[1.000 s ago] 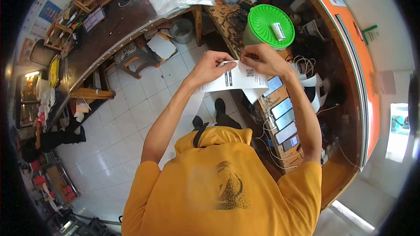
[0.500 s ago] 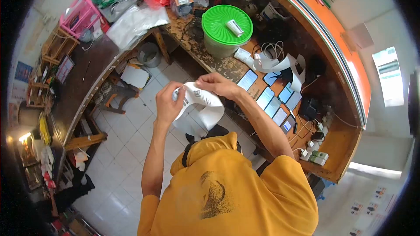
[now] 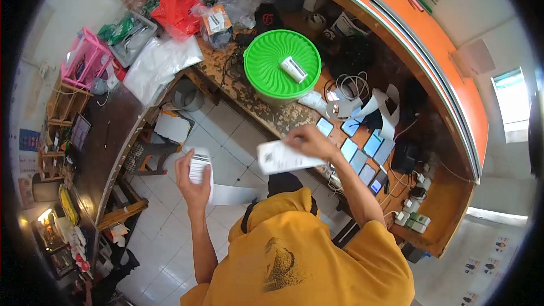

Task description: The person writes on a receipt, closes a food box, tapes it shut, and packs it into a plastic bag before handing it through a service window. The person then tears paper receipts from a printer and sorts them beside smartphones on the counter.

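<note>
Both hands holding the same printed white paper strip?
No, the left hand holds one printed white paper strip and the right hand a second printed white strip, with pale tiled floor showing between them.

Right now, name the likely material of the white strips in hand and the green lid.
Left strip and right strip: probably matte paper, judging by their thinness and dark print. Green lid: likely plastic with a slight sheen, given its moulded swirling ribs.

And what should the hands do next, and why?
Maybe the right hand should lay its paper on the bench: the bench is close by, and the left hand holds another printed strip, so neither hand is free.
</note>
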{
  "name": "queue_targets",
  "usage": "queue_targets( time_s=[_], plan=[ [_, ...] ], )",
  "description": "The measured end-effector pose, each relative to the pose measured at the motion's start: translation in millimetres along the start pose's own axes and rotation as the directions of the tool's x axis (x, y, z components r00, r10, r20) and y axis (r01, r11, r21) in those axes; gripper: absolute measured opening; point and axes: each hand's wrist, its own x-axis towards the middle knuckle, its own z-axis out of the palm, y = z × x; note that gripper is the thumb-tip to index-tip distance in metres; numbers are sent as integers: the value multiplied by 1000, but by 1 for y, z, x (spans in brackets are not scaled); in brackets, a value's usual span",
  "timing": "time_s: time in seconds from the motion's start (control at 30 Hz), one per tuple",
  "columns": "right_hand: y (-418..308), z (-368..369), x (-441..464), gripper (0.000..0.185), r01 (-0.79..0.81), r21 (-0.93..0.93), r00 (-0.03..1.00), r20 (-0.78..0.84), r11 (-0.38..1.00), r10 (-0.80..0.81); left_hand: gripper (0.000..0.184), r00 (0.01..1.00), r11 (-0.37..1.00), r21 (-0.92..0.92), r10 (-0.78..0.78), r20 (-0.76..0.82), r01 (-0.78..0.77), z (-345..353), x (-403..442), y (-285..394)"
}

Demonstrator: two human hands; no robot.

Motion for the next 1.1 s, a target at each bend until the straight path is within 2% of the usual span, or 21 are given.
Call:
queue_targets(
  time_s=[0.03, 0.1, 0.17, 0.2, 0.23, 0.27, 0.3, 0.33, 0.4, 0.43, 0.47, 0.5, 0.57, 0.6, 0.67, 0.77, 0.83, 0.93, 1.03, 1.1],
  plan=[
    [-13, 0, 10, 22, 122, 17, 991, 60, 992, -123, 54, 988, 991, 50, 122, 97, -128, 9, 11, 1],
    [-50, 6, 30, 20, 239, 17, 967, 86, 971, -240, 45, 926, 955, -230, -93, 366, 187, 33, 33, 45],
    [-68, -1, 49, 21, 397, 112, 912, 67, 911, -405, 29, 802, 857, -376, -71, 592, 353, 59, 36, 33],
    [-74, -18, 58, 25, 304, 157, 940, 111, 940, -322, 20, 769, 876, -296, -124, 627, 382, 61, 39, 31],
    [-66, -33, 71, 25, 271, 71, 961, -83, 960, -265, 20, 774, 862, -281, -181, 607, 422, 62, 43, 29],
    [-54, -49, 86, 27, 216, -4, 939, -273, 976, -209, 20, 774, 844, -267, -242, 586, 466, 61, 45, 26],
    [-41, -68, 102, 36, 119, -287, 803, -535, 950, -262, 21, 768, 820, -255, -306, 563, 513, 60, 46, 24],
    [-31, -88, 115, 42, -32, -404, 774, -589, 914, -233, 19, 727, 740, -282, -381, 572, 610, 58, 50, 24],
    [29, -100, 142, 39, -111, -376, 855, -509, 920, -105, 18, 728, 727, -272, -431, 533, 630, 62, 62, 32],
    [42, -109, 146, 39, -122, -262, 866, -499, 957, -27, 18, 731, 725, -268, -450, 513, 634, 63, 69, 34],
    [49, -119, 150, 39, -134, -147, 877, -478, 980, 48, 19, 787, 760, -314, -391, 477, 569, 66, 78, 38],
    [56, -126, 151, 39, -153, -30, 886, -447, 988, 124, 22, 782, 751, -308, -418, 463, 584, 66, 85, 45],
    [61, -138, 146, 36, -20, 384, 881, -431, 923, 198, 30, 768, 731, -300, -462, 443, 613, 69, 103, 61],
    [57, -140, 144, 34, 45, 508, 885, -419, 860, 201, 35, 811, 816, -236, -401, 425, 528, 76, 111, 62],
    [40, -146, 137, 35, 82, 587, 894, -400, 805, 200, 44, 874, 938, -93, -271, 403, 333, 89, 127, 62],
    [10, -151, 129, 40, 113, 674, 910, -365, 730, 196, 48, 881, 978, -144, -68, 468, 152, 111, 166, 89],
    [-8, -151, 121, 40, 157, 711, 918, -361, 686, 164, 43, 902, 950, -269, -29, 432, 159, 127, 192, 113],
    [-30, -149, 111, 40, 161, 685, 924, -357, 711, 135, 32, 878, 886, -396, -26, 478, 243, 139, 227, 142],
    [-45, -143, 101, 36, 178, 687, 922, -367, 704, 126, 20, 822, 963, -253, 73, 565, 88, 150, 246, 137],
    [-48, -139, 100, 34, 202, 725, 897, -407, 659, 173, 15, 841, 910, -410, 176, 511, 59, 152, 245, 127]
  ],
)
